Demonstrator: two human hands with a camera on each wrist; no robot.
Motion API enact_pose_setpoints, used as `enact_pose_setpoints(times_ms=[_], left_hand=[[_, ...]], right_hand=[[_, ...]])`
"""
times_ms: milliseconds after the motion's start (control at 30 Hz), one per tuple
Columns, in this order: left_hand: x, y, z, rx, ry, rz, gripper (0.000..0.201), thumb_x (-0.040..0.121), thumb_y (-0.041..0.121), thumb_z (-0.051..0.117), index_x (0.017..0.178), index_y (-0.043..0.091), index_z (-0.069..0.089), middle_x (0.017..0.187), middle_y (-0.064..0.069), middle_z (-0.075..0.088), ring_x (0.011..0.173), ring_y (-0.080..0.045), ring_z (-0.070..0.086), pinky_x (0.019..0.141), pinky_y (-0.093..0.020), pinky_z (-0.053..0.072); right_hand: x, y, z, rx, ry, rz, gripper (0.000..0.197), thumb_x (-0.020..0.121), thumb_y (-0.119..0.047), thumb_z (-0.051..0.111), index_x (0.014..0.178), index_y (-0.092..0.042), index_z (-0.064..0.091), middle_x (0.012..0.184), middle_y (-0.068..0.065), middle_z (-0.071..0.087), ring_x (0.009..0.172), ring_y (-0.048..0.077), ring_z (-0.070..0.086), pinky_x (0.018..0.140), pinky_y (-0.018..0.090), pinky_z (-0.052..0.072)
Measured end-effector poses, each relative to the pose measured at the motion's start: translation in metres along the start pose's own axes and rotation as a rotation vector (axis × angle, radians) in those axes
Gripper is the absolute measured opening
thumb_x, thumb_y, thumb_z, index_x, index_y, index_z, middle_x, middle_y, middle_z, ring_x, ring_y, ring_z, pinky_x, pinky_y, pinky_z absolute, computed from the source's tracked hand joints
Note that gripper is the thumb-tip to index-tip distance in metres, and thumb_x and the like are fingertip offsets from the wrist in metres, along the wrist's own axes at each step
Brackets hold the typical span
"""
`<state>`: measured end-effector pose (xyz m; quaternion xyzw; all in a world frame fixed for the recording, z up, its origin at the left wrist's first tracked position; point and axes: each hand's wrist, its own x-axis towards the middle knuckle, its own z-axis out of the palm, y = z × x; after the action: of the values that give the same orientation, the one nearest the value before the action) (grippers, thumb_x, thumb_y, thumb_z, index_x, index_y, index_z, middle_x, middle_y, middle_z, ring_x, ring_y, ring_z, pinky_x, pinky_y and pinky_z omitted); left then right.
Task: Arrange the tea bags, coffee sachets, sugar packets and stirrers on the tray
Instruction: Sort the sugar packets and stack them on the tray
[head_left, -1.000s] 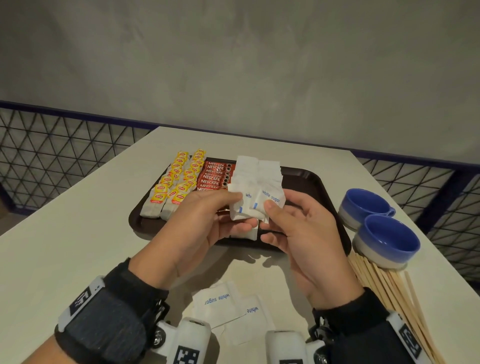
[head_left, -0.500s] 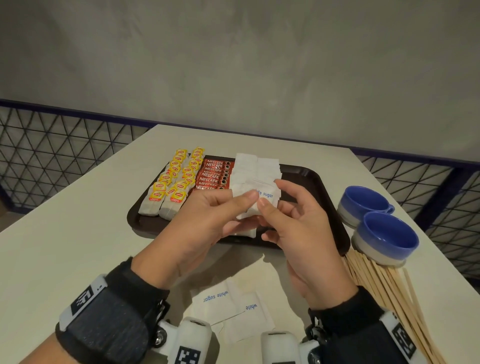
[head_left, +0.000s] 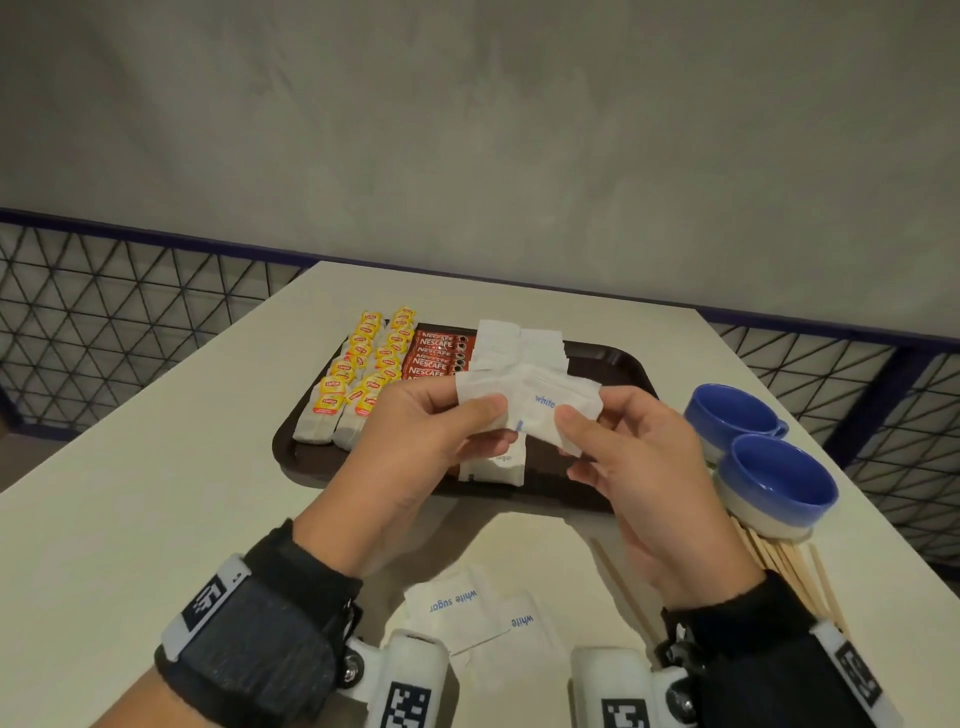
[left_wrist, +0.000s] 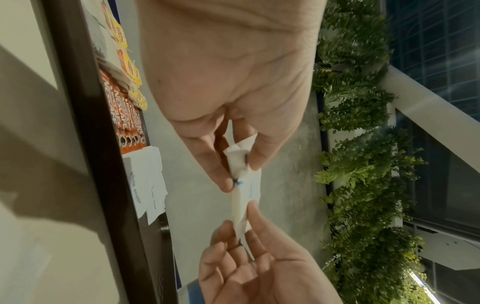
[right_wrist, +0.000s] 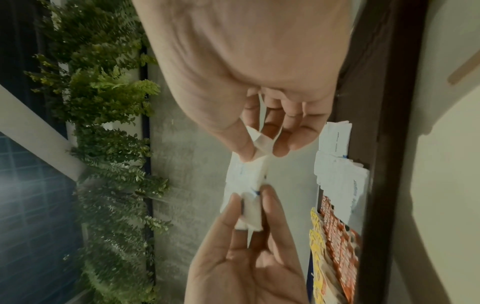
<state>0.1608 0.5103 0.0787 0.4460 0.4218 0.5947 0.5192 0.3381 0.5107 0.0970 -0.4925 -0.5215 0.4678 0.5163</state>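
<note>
While both hands hover over the near edge of the tray (head_left: 631, 364) at mid-frame, a small bunch of sugar packets (head_left: 530, 402) stretches between them, long axis running left to right; the left hand (head_left: 415, 447) pinches its left end between thumb and fingers, the right hand (head_left: 639, 457) pinches the right end likewise; tea bags (head_left: 353, 384), coffee sachets (head_left: 436, 356) and more packets lie in rows on the tray; stirrers (head_left: 779, 566) lie on the counter (head_left: 156, 509) at lower right, pointing away from the viewer; two loose sugar packets (head_left: 467, 608) lie at bottom centre.
</note>
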Motion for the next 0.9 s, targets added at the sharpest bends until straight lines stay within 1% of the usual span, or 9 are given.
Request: enact_pose_setpoints(times_ms=[100, 167, 233, 333, 433, 533, 633, 733, 900], left_hand=[[0.006, 0.004, -0.007, 0.004, 0.122, 0.023, 0.017, 0.095, 0.009, 0.070, 0.111, 0.005, 0.077, 0.102, -0.010, 0.080, 0.085, -0.025, 0.078, 0.070, -0.027, 0.062], [0.007, 0.007, -0.011, -0.035, 0.167, 0.017, 0.017, 0.095, 0.011, 0.070, 0.111, 0.008, 0.077, 0.103, -0.012, 0.080, 0.082, -0.023, 0.076, 0.069, -0.029, 0.062], [0.006, 0.011, -0.013, -0.077, 0.195, 0.009, 0.011, 0.096, 0.011, 0.069, 0.105, 0.011, 0.077, 0.102, -0.014, 0.079, 0.077, -0.021, 0.073, 0.066, -0.030, 0.063], [0.006, 0.015, -0.017, -0.099, 0.219, 0.006, 0.008, 0.097, 0.012, 0.069, 0.101, 0.013, 0.075, 0.098, -0.015, 0.079, 0.074, -0.021, 0.071, 0.060, -0.029, 0.061], [0.008, 0.016, -0.020, -0.111, 0.230, 0.021, 0.008, 0.097, 0.012, 0.068, 0.101, 0.014, 0.075, 0.089, -0.008, 0.080, 0.072, -0.020, 0.070, 0.056, -0.027, 0.058], [0.010, 0.016, -0.022, -0.111, 0.234, 0.028, 0.008, 0.097, 0.014, 0.068, 0.101, 0.015, 0.075, 0.085, -0.001, 0.080, 0.071, -0.018, 0.069, 0.056, -0.027, 0.056], [0.011, 0.014, -0.022, -0.103, 0.233, 0.023, 0.009, 0.097, 0.015, 0.068, 0.103, 0.016, 0.074, 0.084, -0.002, 0.079, 0.069, -0.016, 0.069, 0.055, -0.028, 0.055], [0.012, 0.013, -0.021, -0.100, 0.233, 0.016, 0.011, 0.097, 0.016, 0.068, 0.106, 0.015, 0.075, 0.093, -0.007, 0.079, 0.069, -0.016, 0.069, 0.055, -0.029, 0.054], [0.012, 0.011, -0.021, -0.103, 0.227, 0.017, 0.013, 0.098, 0.016, 0.068, 0.109, 0.015, 0.075, 0.093, -0.006, 0.078, 0.068, -0.017, 0.068, 0.052, -0.026, 0.053]], right_hand=[[0.024, -0.013, -0.010, -0.049, 0.037, 0.030, 0.015, 0.093, -0.014, 0.072, 0.105, -0.019, 0.066, 0.101, -0.002, 0.077, 0.095, 0.017, 0.073, 0.081, 0.035, 0.061], [0.049, -0.019, -0.014, -0.128, 0.046, 0.073, 0.014, 0.094, -0.012, 0.071, 0.106, -0.015, 0.065, 0.104, 0.004, 0.076, 0.096, 0.019, 0.072, 0.084, 0.037, 0.060], [0.075, -0.017, -0.017, -0.228, 0.035, 0.127, 0.012, 0.094, -0.012, 0.071, 0.102, -0.010, 0.064, 0.106, 0.010, 0.075, 0.088, 0.019, 0.068, 0.077, 0.035, 0.055], [0.104, -0.006, -0.017, -0.373, -0.024, 0.248, 0.011, 0.093, -0.012, 0.072, 0.091, -0.016, 0.061, 0.103, 0.010, 0.074, 0.073, 0.017, 0.059, 0.061, 0.030, 0.043], [0.121, 0.005, -0.014, -0.499, -0.080, 0.354, 0.011, 0.093, -0.011, 0.070, 0.089, -0.014, 0.061, 0.105, 0.014, 0.070, 0.079, 0.019, 0.054, 0.062, 0.031, 0.040], [0.132, 0.014, -0.011, -0.586, -0.087, 0.401, 0.006, 0.094, -0.008, 0.069, 0.096, -0.010, 0.063, 0.100, 0.013, 0.065, 0.078, 0.020, 0.051, 0.060, 0.030, 0.040], [0.140, 0.021, -0.012, -0.684, -0.074, 0.423, 0.023, 0.095, -0.010, 0.068, 0.116, -0.002, 0.064, 0.102, 0.015, 0.063, 0.082, 0.023, 0.054, 0.061, 0.029, 0.046], [0.145, 0.025, -0.013, -0.673, -0.051, 0.452, 0.029, 0.094, -0.006, 0.068, 0.122, -0.001, 0.062, 0.101, 0.015, 0.063, 0.078, 0.022, 0.057, 0.059, 0.029, 0.051], [0.150, 0.023, -0.006, -0.630, -0.062, 0.443, 0.031, 0.094, -0.004, 0.068, 0.123, 0.002, 0.059, 0.123, 0.022, 0.065, 0.092, 0.028, 0.062, 0.058, 0.030, 0.053]])
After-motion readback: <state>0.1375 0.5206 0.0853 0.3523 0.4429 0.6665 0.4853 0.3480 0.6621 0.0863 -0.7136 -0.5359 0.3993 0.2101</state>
